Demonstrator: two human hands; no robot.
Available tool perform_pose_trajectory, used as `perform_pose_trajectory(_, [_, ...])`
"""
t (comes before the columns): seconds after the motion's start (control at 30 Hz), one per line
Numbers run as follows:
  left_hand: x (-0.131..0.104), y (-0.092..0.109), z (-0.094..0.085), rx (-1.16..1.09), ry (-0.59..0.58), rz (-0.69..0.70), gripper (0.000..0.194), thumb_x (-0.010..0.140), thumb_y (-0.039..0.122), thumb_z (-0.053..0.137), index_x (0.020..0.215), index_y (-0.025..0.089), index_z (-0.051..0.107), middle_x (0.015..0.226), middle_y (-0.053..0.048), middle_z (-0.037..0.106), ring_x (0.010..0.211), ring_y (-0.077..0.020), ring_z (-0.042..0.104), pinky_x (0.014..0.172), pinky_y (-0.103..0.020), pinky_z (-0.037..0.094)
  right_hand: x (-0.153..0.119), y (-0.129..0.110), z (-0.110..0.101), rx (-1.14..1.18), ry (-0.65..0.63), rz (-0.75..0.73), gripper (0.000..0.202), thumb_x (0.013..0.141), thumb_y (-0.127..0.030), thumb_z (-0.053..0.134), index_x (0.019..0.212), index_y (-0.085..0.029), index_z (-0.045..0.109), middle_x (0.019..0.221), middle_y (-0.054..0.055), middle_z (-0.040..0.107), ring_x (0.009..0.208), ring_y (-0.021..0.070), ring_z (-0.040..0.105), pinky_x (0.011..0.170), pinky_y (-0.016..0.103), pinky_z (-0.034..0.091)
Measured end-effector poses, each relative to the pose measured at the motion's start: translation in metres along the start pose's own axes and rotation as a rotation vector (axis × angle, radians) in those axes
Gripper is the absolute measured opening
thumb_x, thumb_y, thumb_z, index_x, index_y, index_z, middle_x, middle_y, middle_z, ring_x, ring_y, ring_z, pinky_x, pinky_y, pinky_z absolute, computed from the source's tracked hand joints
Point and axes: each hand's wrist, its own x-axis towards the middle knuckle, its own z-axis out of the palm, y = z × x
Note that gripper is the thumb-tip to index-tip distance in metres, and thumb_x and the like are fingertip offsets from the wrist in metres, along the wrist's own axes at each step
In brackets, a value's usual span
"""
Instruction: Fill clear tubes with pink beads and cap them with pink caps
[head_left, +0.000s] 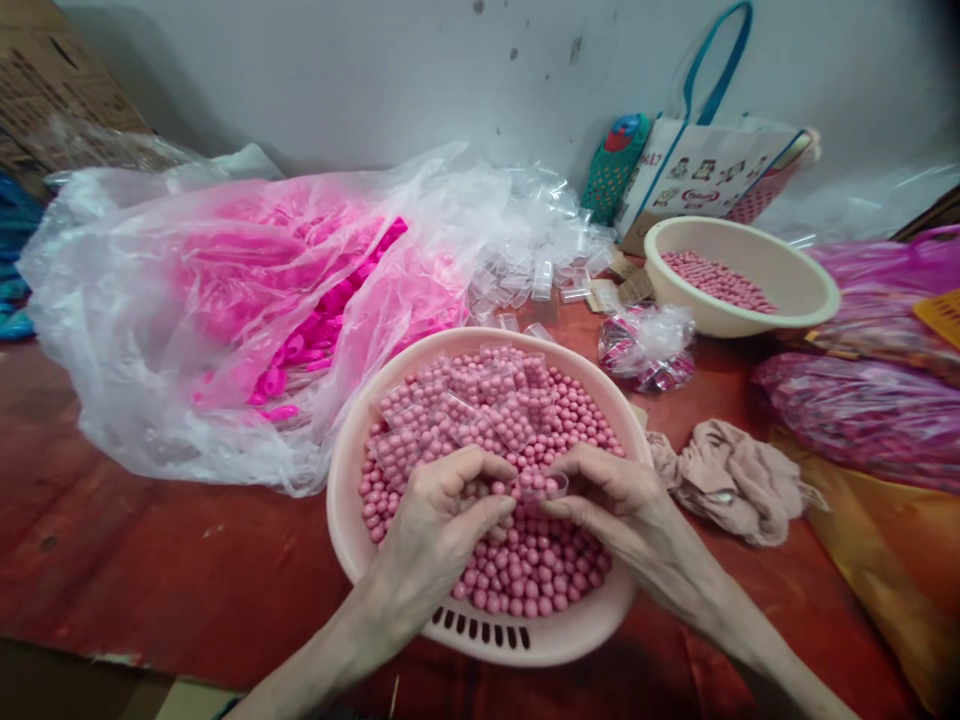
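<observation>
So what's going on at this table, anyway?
A person is handling a small clear plastic case with pink beads in it, over a pink slotted basket of loose beads. The right hand pinches the case; the left hand has its fingertips at beads close beside it, though whether it grips the case too is unclear. More clear cases lie on the beads. Behind, to the right, a cream bowl holds more pink beads.
</observation>
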Motion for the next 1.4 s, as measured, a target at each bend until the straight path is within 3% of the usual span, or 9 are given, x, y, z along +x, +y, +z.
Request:
perform_pose_trajectory(0.17, [0.004, 0.006, -0.001, 0.054, 0.042, 0.022, 0.017, 0.075, 0.012, 0.061, 0.089, 0.019, 0.067, 0.087, 0.0, 0.068, 0.08, -0.0149, 0.061, 0.072, -0.024, 0.048, -0.004, -0.008, 0.005, 0.324, 0.03, 0.078, 0.008, 0.084, -0.022, 0.059, 0.092, -0.021, 0.061, 0.083, -0.003, 0.061, 0.079, 0.0116, 0.057, 0.072, 0.022, 0.045])
perform_pose_trajectory(0.33, [0.002, 0.005, 0.0, 0.058, -0.068, -0.034, 0.024, 0.073, 0.014, 0.063, 0.096, 0.02, 0.066, 0.072, 0.003, 0.062, 0.064, -0.0112, 0.055, 0.06, -0.021, 0.044, -0.003, -0.01, 0.012, 0.323, 0.063, 0.079, 0.009, 0.082, -0.021, 0.062, 0.09, -0.022, 0.062, 0.084, -0.003, 0.062, 0.08, 0.0114, 0.057, 0.073, 0.022, 0.045])
perform_pose_trajectory(0.53, [0.001, 0.002, -0.001, 0.082, -0.138, -0.059, 0.009, 0.078, 0.021, 0.059, 0.085, 0.017, 0.063, 0.072, 0.003, 0.059, 0.066, -0.0115, 0.051, 0.062, -0.021, 0.042, -0.002, -0.006, 0.015, 0.246, 0.068, -0.022, 0.032, 0.08, -0.018, 0.064, 0.109, -0.029, 0.056, 0.099, -0.003, 0.06, 0.089, 0.0116, 0.056, 0.078, 0.023, 0.045])
perform_pose_trajectory(0.67, [-0.001, 0.001, -0.003, 0.184, -0.158, -0.03, 0.011, 0.078, 0.022, 0.057, 0.084, 0.017, 0.065, 0.075, 0.001, 0.062, 0.072, -0.0151, 0.054, 0.068, -0.024, 0.043, 0.005, -0.008, 0.01, 0.14, -0.043, -0.209, 0.021, 0.084, -0.016, 0.059, 0.102, -0.026, 0.061, 0.097, 0.0, 0.059, 0.093, 0.0132, 0.055, 0.084, 0.026, 0.043])
perform_pose_trajectory(0.9, [-0.004, 0.006, -0.006, 0.232, -0.229, -0.025, 0.016, 0.078, 0.022, 0.056, 0.086, 0.019, 0.068, 0.08, -0.001, 0.066, 0.083, -0.0193, 0.057, 0.08, -0.028, 0.044, 0.009, -0.013, -0.003, -0.025, -0.224, -0.278, 0.033, 0.087, -0.015, 0.055, 0.115, -0.032, 0.055, 0.098, -0.001, 0.056, 0.093, 0.0123, 0.053, 0.081, 0.026, 0.041])
perform_pose_trajectory(1.0, [-0.003, 0.01, -0.007, 0.181, -0.302, -0.059, 0.016, 0.077, 0.021, 0.056, 0.085, 0.018, 0.069, 0.077, 0.0, 0.065, 0.079, -0.0186, 0.057, 0.078, -0.027, 0.044, 0.01, -0.017, -0.008, -0.1, -0.3, -0.272, 0.036, 0.086, -0.016, 0.057, 0.118, -0.032, 0.053, 0.094, -0.002, 0.056, 0.09, 0.0116, 0.053, 0.078, 0.025, 0.041])
perform_pose_trajectory(1.2, [0.0, 0.014, -0.01, -0.034, -0.385, -0.176, 0.026, 0.077, 0.015, 0.056, 0.1, 0.018, 0.066, 0.08, 0.002, 0.062, 0.081, -0.017, 0.057, 0.074, -0.025, 0.043, 0.013, -0.015, -0.013, -0.044, -0.283, -0.272, 0.029, 0.084, -0.025, 0.06, 0.113, -0.027, 0.058, 0.101, 0.001, 0.062, 0.095, 0.014, 0.055, 0.084, 0.026, 0.041])
perform_pose_trajectory(1.3, [0.001, 0.016, -0.011, -0.057, -0.426, -0.224, 0.02, 0.075, 0.012, 0.057, 0.092, 0.017, 0.067, 0.078, 0.003, 0.059, 0.078, -0.0144, 0.053, 0.07, -0.023, 0.041, 0.015, -0.016, -0.016, -0.034, -0.337, -0.222, 0.026, 0.083, -0.027, 0.062, 0.109, -0.024, 0.059, 0.1, 0.001, 0.062, 0.096, 0.0139, 0.055, 0.087, 0.025, 0.04])
perform_pose_trajectory(1.4, [0.001, 0.016, -0.013, -0.018, -0.452, -0.258, 0.007, 0.074, 0.013, 0.059, 0.077, 0.013, 0.065, 0.068, 0.004, 0.052, 0.068, -0.0111, 0.046, 0.061, -0.021, 0.036, 0.02, -0.019, -0.018, 0.006, -0.436, -0.169, 0.017, 0.08, -0.027, 0.065, 0.095, -0.019, 0.061, 0.087, -0.001, 0.061, 0.082, 0.0115, 0.054, 0.076, 0.022, 0.041])
